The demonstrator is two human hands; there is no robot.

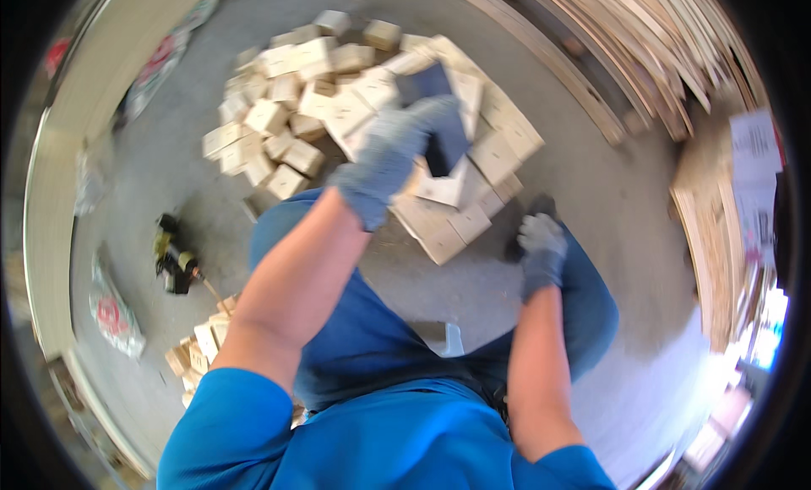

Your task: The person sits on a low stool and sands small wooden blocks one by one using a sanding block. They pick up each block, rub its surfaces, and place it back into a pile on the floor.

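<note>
Drill [175,258]: yellow-green and black, lying on the floor [211,224] well left of the left hand, probably set there to stay clear of the blocks.
Loose blocks [266,118]: pale wood, heaped beyond and left of the left hand, likely for easy reach.
Left hand [393,148]: gloved, grasping a dark plate [448,144], fingers across its middle, perhaps to steady it.
Dark plate: flat, rectangular, over the laid blocks [496,156]; motion blur hides whether it touches them.
Laid blocks: packed side by side under the left hand, seemingly for a level support.
Right hand [541,243]: gloved, near the right knee [587,300]; I cannot tell whether it is clenched.
Boards [650,34]: long, side by side beyond the right hand.
</note>
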